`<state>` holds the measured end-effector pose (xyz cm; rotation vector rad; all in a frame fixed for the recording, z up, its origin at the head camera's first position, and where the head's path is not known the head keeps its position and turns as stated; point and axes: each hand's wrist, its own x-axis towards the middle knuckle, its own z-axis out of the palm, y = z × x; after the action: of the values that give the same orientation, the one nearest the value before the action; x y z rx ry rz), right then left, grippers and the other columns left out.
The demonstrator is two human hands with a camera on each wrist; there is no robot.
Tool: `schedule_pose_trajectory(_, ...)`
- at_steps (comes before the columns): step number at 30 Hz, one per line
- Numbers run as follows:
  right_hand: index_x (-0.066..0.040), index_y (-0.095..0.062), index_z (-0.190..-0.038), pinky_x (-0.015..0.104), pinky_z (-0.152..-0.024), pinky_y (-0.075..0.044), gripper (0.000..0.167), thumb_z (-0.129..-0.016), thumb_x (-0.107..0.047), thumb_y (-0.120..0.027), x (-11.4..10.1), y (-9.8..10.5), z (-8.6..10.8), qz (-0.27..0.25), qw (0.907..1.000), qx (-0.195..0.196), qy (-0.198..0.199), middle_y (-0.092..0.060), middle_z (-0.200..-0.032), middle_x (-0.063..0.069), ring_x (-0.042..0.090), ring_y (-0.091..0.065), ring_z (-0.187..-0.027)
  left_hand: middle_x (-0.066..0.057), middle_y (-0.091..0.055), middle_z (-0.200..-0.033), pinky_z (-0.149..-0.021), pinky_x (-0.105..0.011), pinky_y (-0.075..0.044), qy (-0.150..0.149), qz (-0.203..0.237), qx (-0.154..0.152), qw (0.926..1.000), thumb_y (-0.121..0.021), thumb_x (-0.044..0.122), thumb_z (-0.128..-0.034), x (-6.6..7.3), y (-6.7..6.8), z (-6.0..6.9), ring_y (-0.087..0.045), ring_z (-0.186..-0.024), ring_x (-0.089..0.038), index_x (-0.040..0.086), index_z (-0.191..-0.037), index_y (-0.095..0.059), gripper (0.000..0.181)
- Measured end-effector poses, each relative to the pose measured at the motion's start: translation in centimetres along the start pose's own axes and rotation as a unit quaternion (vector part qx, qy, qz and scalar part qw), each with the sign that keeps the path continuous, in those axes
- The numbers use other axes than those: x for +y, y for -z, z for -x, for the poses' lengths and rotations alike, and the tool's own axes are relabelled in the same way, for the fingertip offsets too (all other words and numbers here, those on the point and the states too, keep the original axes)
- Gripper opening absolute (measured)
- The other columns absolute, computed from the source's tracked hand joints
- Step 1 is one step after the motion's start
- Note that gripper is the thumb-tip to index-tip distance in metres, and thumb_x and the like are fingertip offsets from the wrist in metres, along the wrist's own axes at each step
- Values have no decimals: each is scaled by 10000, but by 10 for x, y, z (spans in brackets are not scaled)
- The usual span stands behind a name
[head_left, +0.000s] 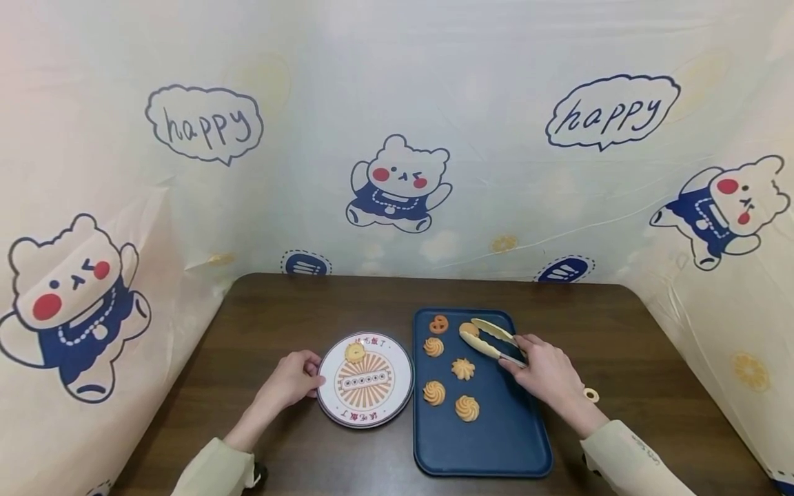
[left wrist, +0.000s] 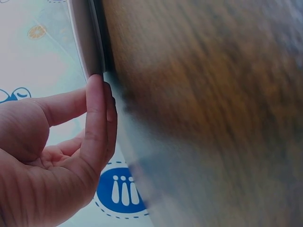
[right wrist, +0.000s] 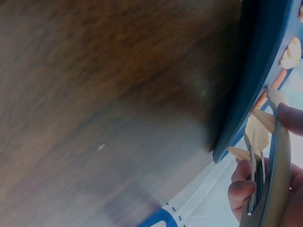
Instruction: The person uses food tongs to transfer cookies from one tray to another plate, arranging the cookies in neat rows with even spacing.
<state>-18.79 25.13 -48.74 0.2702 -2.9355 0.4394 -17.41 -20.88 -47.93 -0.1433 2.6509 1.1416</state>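
Note:
At the left rim of a round white plate, my left hand pinches the edge between thumb and fingers. One pale round cookie lies near the plate's far side. My right hand grips a pair of food tongs with cream tips over the blue tray. The tongs' tips stand spread around a round cookie at the tray's far end; whether they touch it I cannot tell. In the right wrist view the tongs rest between thumb and fingers.
A pretzel and several swirled cookies are spread over the tray's left half. The tray stands just right of the plate on a dark wooden table. The ring end of the tongs shows beyond my right wrist. A printed curtain hangs behind.

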Motion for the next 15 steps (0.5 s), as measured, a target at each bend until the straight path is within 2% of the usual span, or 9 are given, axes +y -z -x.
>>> schedule_pose_trajectory(10,29,-636,-1280,597,-839,-525,625,-878,-438,-739,-1,1,1,-179,9998,16,-60,-628,-1249,254,429,-652,-1020,-108,-543,-852,-597,-300,-567,34,17,29,10000,-757,-13,-850,-4,-2,-1,-584,-671,-183,-73,-1127,-607,321)
schedule_pose_trajectory(15,31,-643,-1271,591,-832,-530,624,-871,-436,-747,-4,5,0,-215,9997,81,-15,-633,-1242,253,423,-657,-1012,-113,-541,-854,-595,-309,-569,-59,21,29,10000,-752,-20,-852,-3,-1,-1,-583,-666,-180,-83,-1120,-603,313)
